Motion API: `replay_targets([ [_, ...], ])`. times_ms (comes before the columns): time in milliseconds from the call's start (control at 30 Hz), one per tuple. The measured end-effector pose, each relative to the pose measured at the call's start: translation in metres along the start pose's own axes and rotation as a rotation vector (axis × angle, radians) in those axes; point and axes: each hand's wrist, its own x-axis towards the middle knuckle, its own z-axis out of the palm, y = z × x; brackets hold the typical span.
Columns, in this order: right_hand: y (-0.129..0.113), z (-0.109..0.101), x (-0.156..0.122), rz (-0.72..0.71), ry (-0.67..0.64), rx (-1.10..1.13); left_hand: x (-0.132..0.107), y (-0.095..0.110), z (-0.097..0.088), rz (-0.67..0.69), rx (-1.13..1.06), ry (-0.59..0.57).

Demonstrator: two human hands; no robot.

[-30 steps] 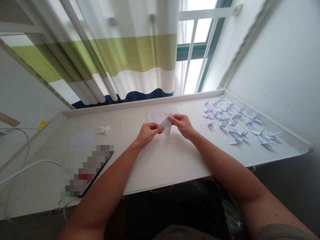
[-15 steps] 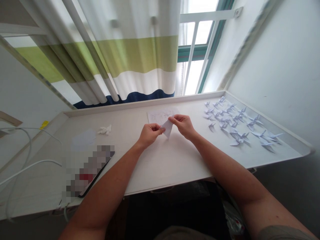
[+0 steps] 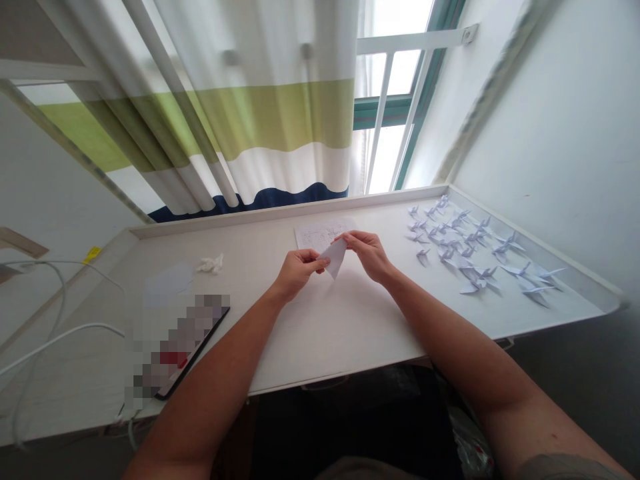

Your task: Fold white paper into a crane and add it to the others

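Just above the middle of the white worktop (image 3: 325, 327), both hands are holding a small folded piece of white paper (image 3: 335, 257) in the air. The left hand (image 3: 297, 270) has its fingers pinched together on the paper's lower left edge, and the right hand (image 3: 367, 252) has its fingers clamped on the top right corner, so the paper hangs between them with its point facing down.

Right behind the hands there's a printed sheet (image 3: 320, 233) lying flat. Off to the right, a whole flock of finished paper cranes (image 3: 467, 250) sits in loose rows near the wall. On the left side there's a crumpled white scrap (image 3: 210, 264), a pale sheet of paper (image 3: 167, 281), and a dark tablet or phone (image 3: 193, 347), partly blurred out. White cables (image 3: 50, 333) loop across the far left edge. Striped curtains (image 3: 240, 120) hang behind it all.
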Motion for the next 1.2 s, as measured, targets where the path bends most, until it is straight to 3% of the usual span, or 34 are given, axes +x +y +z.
replay_targets([
  [333,0.001,0.001,0.004,0.028,0.013,0.065,-0.001,-0.006,0.008,0.004,-0.179,-0.077],
  [600,0.004,0.003,0.004,0.066,0.023,0.176,0.002,-0.011,0.012,0.095,-0.125,0.037],
  [800,0.005,0.003,0.003,0.1,-0.012,0.134,0.004,-0.015,0.008,0.098,-0.094,0.072],
  [967,0.007,0.005,0.0,0.101,-0.077,0.041,0.003,-0.015,0.009,0.077,-0.138,0.005],
  [1200,0.006,0.005,-0.001,0.086,-0.069,0.085,-0.002,-0.006,0.013,-0.018,-0.215,-0.077],
])
